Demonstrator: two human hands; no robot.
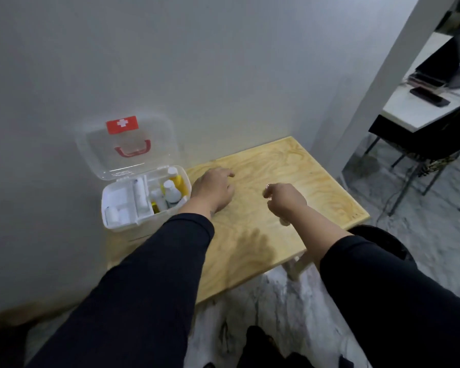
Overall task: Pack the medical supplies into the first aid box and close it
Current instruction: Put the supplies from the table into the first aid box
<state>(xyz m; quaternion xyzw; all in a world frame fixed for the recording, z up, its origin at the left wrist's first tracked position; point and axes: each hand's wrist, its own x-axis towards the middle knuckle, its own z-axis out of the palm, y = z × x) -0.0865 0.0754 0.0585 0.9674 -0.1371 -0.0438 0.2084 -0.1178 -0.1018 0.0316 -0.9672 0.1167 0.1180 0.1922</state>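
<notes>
The white first aid box [122, 226] stands at the left end of the wooden table [290, 166], against the wall. Its clear lid [128, 147], with a red cross label and red handle, is upright and open. Inside lie white bandage rolls [113, 215] on the left and several small bottles [171, 191], some yellow, on the right. My left hand [213, 188] hovers palm down just right of the box, fingers loosely spread, holding nothing. My right hand [284, 199] is curled over the table's middle; whether it holds anything I cannot tell.
A grey wall runs behind the table. A white table leg [296, 266] shows under the front edge. A dark round stool [383, 240] stands at the right. Farther right are a white desk [420, 110] with a phone and a dark chair [420, 144].
</notes>
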